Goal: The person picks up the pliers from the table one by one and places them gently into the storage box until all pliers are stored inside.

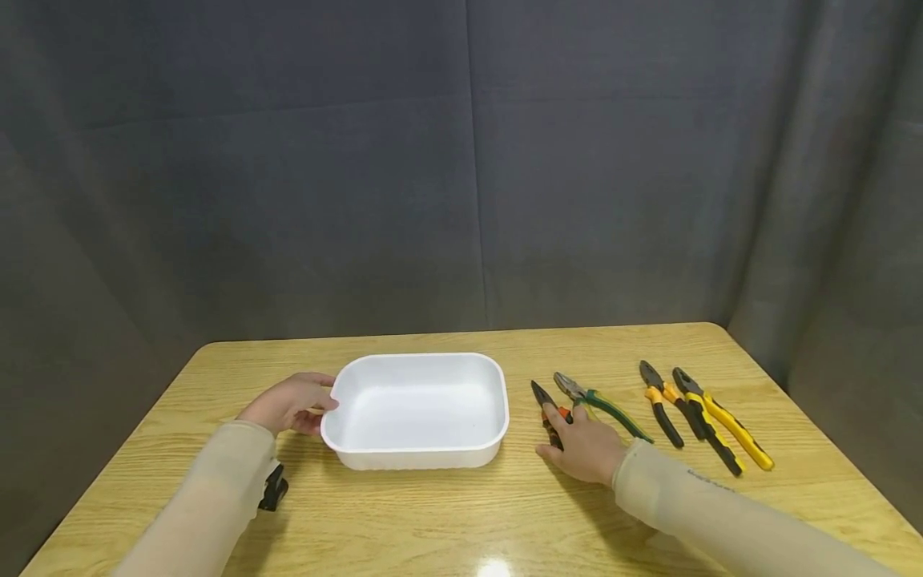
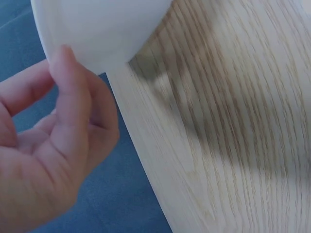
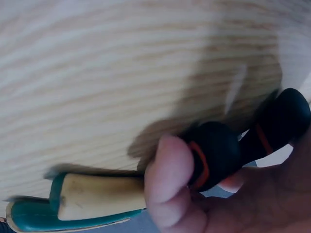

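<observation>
On the left, my left hand (image 1: 292, 403) pinches the rim of a white plastic tray (image 1: 418, 459) between thumb and fingers; the tray holds nothing. The left wrist view shows those fingers at the tray's corner (image 2: 107, 34). My right hand (image 1: 587, 449) grips the long-nose pliers (image 1: 542, 393) by their black-and-orange handles (image 3: 218, 150), jaws pointing away from me. Part of the handles is hidden by the fingers. Right beside them lie combination pliers (image 1: 613, 413) with green-and-yellow handles, partly covered by the right hand in the head view.
Farther right on the wooden table (image 1: 404, 521) lie pliers with orange-and-black handles (image 1: 659, 401) and pliers with yellow-and-black handles (image 1: 721, 421). A dark curtain (image 1: 360, 200) hangs behind the table. A black device (image 1: 272, 487) sits at the left wrist.
</observation>
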Demonstrator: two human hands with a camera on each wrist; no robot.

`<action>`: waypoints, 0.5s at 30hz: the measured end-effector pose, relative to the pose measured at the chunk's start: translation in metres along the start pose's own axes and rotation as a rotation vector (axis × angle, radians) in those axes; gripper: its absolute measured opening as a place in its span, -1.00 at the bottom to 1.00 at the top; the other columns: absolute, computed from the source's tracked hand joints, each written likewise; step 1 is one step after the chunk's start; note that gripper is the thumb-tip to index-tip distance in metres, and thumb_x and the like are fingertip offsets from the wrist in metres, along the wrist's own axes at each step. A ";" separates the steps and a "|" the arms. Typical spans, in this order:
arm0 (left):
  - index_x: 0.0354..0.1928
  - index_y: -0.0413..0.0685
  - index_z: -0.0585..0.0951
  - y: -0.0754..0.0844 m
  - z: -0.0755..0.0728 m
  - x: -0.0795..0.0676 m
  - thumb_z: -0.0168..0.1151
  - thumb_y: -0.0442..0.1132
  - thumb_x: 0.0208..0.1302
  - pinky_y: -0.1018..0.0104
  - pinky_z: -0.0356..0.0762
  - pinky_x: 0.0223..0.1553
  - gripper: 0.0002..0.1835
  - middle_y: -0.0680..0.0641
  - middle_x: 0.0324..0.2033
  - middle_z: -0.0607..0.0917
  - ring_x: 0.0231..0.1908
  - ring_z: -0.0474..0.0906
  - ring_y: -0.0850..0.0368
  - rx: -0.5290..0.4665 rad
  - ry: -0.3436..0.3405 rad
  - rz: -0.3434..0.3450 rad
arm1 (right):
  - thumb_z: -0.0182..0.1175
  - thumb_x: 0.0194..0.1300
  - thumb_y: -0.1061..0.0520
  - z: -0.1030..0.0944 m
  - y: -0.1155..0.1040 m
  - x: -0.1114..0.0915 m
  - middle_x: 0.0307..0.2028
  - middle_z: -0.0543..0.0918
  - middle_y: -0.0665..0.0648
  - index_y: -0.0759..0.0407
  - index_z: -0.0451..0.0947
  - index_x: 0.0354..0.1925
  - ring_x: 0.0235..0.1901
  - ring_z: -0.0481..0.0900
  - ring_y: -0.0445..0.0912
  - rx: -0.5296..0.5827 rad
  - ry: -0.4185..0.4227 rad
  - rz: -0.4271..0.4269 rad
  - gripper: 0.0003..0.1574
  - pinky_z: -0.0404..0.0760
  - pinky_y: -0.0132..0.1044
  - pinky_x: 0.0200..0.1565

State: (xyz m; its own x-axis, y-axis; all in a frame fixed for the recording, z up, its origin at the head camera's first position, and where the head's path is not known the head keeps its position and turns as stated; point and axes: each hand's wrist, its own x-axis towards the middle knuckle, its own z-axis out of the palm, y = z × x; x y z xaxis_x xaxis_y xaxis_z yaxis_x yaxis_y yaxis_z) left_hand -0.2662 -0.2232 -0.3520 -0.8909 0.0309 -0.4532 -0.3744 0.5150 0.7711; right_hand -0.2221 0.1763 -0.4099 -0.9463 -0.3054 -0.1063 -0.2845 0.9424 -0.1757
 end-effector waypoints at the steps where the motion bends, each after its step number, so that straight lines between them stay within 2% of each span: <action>1: 0.36 -0.39 0.22 -0.001 0.000 0.000 0.07 -0.43 0.37 0.43 0.58 -0.49 -0.44 -0.27 -0.18 0.52 -0.54 0.46 0.13 0.004 -0.005 0.008 | 0.09 0.41 -0.21 0.000 0.000 0.000 0.16 0.26 0.68 0.22 0.13 0.46 -0.77 0.31 -0.08 0.014 -0.009 0.001 -0.12 0.35 -0.26 -0.70; 7: 0.29 -0.44 0.30 -0.004 0.001 0.000 0.07 -0.36 0.41 0.41 0.58 -0.47 -0.52 -0.23 -0.20 0.51 -0.50 0.47 0.12 0.001 -0.001 0.035 | 0.11 0.41 -0.16 -0.003 -0.001 0.002 0.13 0.28 0.68 0.21 0.15 0.45 -0.75 0.34 -0.07 0.063 -0.024 0.007 -0.16 0.36 -0.25 -0.68; 15: 0.34 -0.44 0.24 -0.003 0.002 0.001 0.07 -0.43 0.38 0.40 0.57 -0.47 -0.47 -0.26 -0.17 0.52 -0.51 0.46 0.12 -0.009 0.013 0.042 | 0.08 0.40 -0.02 -0.001 -0.003 0.006 0.02 0.43 0.61 0.18 0.29 0.39 -0.76 0.23 -0.10 -0.026 0.023 0.026 -0.32 0.26 -0.30 -0.71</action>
State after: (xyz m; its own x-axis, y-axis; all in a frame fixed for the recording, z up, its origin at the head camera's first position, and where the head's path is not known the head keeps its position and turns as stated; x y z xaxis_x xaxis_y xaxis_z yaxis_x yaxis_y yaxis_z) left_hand -0.2659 -0.2227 -0.3557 -0.9092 0.0409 -0.4144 -0.3389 0.5054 0.7935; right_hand -0.2276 0.1720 -0.4088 -0.9566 -0.2780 -0.0876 -0.2635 0.9533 -0.1475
